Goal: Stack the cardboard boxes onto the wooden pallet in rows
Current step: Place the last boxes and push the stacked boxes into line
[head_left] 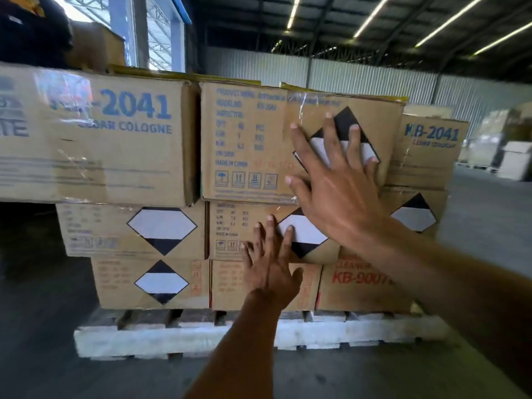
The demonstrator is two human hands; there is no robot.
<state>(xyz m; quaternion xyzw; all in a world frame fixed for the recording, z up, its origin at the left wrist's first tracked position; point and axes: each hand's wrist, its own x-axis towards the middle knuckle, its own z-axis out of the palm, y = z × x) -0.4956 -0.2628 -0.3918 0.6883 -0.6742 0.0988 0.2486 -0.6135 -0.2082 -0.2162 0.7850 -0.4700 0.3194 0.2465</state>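
Observation:
Brown cardboard boxes stand in three rows on a pale wooden pallet (201,338). My right hand (331,180) presses flat, fingers spread, on the front of the top-row middle box (244,139), over its black-and-white diamond label. My left hand (270,263) presses flat on the middle-row box (230,228) just below, fingers straight. A large top-row box printed "2041 CEDAR COLOGNE" (100,133) juts out to the left, overhanging the rows beneath it. Bottom-row boxes (149,283) sit on the pallet, one marked KB-9007 (359,280).
Another KB-2041 box (429,148) stands further back at the right of the stack. A person in dark clothes (31,27) is at the upper left behind the boxes. More stacked goods (501,145) sit far right. Grey concrete floor (374,375) surrounds the pallet.

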